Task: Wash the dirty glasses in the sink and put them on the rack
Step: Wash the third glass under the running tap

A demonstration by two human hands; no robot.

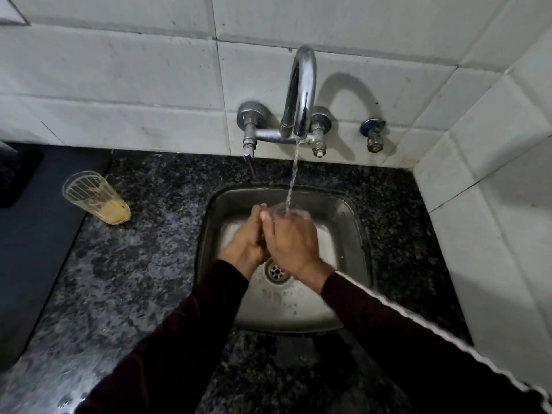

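Over the steel sink I hold a clear glass under the running stream from the chrome tap. My right hand grips the glass around its body, which it mostly hides. My left hand is curled against the glass's left side, its fingers touching the rim. Only the rim of the glass shows, with water falling into it. A second glass, ribbed and smeared with yellow residue at the bottom, stands on the dark granite counter to the left of the sink.
The drain lies just below my hands. A dark mat covers the counter's left side. White tiled walls close in at the back and right, with a small valve beside the tap. The counter looks wet.
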